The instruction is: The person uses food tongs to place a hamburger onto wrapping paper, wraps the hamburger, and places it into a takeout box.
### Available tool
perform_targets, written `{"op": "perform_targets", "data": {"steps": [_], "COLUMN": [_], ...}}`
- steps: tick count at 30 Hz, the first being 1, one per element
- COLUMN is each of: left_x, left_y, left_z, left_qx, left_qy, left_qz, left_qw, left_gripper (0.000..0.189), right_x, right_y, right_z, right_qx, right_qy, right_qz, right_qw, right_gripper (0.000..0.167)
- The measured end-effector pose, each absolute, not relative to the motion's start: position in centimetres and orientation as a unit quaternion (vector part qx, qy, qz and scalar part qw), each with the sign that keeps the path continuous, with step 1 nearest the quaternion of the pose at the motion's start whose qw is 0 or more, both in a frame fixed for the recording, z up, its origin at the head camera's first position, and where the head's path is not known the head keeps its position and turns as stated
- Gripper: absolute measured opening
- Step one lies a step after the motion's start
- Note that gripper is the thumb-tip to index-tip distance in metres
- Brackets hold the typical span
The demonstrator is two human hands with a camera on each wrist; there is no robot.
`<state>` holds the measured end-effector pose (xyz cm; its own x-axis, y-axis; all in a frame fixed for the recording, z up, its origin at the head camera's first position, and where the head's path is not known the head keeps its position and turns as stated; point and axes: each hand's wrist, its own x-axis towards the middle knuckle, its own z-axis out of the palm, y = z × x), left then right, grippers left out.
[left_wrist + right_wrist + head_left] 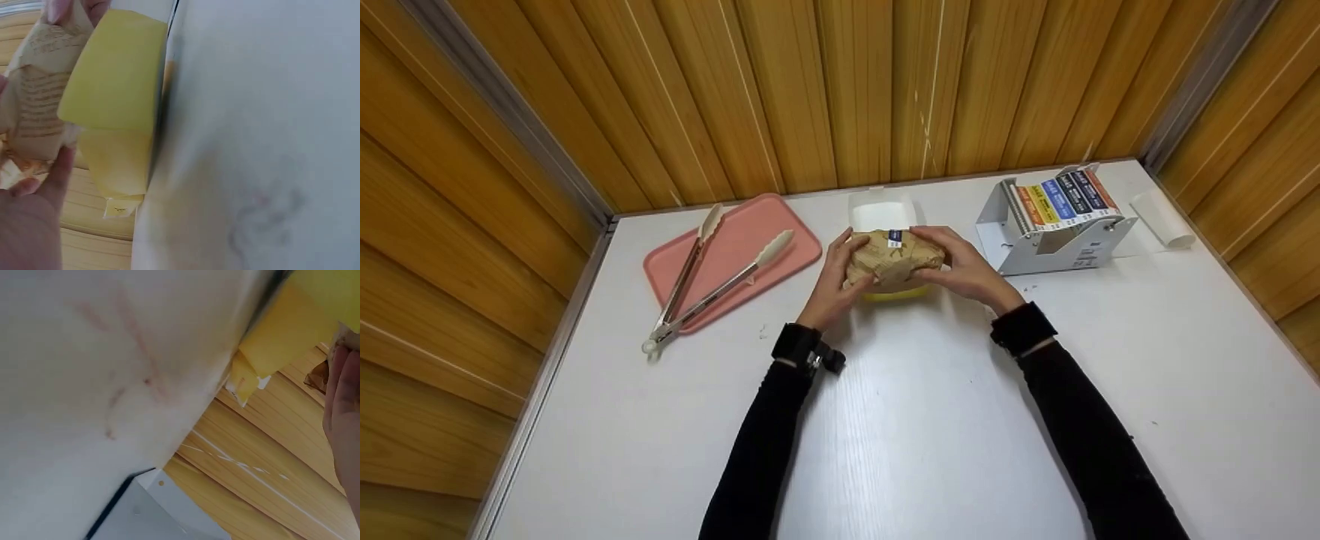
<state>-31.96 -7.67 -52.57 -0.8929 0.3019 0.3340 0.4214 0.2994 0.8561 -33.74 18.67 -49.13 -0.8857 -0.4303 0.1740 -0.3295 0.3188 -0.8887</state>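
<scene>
Between both hands is a parcel wrapped in crinkled brown paper (891, 261), with a small dark-blue and white label (895, 238) on top. The left hand (834, 281) grips its left end; the right hand (966, 268) holds the right end. In the left wrist view, printed lines show on the wrapped parcel (42, 104). Directly below and behind it stands a yellow box (115, 73) on the table, its white-lined lid (883, 208) raised at the back. The parcel hides most of the box's inside. In the right wrist view, the right hand (344, 405) is partly cut off.
At the left, metal tongs with beige tips (712, 296) lie spread across a pink tray (735, 259). A white metal dispenser (1054, 251) with several coloured label rolls stands at the right, beside a whitish paper roll (1162, 221). Wood-patterned walls (855, 97) bound the white table (907, 450).
</scene>
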Motion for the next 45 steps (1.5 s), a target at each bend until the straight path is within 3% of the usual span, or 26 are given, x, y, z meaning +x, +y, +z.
{"op": "perform_targets", "data": {"steps": [4, 13, 21, 28, 35, 41, 45], "left_x": [-32.3, -32.1, -32.1, -32.2, -32.2, -32.0, -32.1], "left_y": [-8.1, -8.8, -9.4, -9.7, -8.5, -8.0, -8.1], "left_z": [-52.9, -53.1, -52.6, -52.5, -52.6, -52.5, -52.4], "left_qx": [-0.231, -0.216, -0.238, -0.254, -0.224, -0.188, -0.188], "left_qy": [-0.803, -0.804, -0.849, -0.850, -0.860, -0.850, -0.852], "left_qz": [-0.549, -0.554, -0.471, -0.458, -0.458, -0.492, -0.488], "left_qw": [0.033, 0.004, -0.028, -0.062, 0.005, 0.014, 0.033], "left_gripper": [0.068, 0.075, 0.070, 0.063, 0.048, 0.038, 0.029], "right_x": [-34.0, -33.9, -34.2, -34.1, -33.8, -33.9, -34.3], "right_y": [18.6, 19.2, 18.9, 18.6, 18.8, 19.5, 19.4], "right_z": [-49.5, -49.5, -50.2, -50.7, -50.5, -50.4, -50.7], "right_qx": [-0.224, -0.216, -0.258, -0.270, -0.279, -0.257, -0.255], "right_qy": [0.841, 0.819, 0.884, 0.897, 0.916, 0.911, 0.904], "right_qz": [-0.488, -0.492, -0.371, -0.338, -0.276, -0.299, -0.318], "right_qw": [0.069, 0.200, 0.121, 0.096, 0.086, 0.118, 0.126], "right_gripper": [0.076, 0.067, 0.062, 0.058, 0.053, 0.049, 0.034]}}
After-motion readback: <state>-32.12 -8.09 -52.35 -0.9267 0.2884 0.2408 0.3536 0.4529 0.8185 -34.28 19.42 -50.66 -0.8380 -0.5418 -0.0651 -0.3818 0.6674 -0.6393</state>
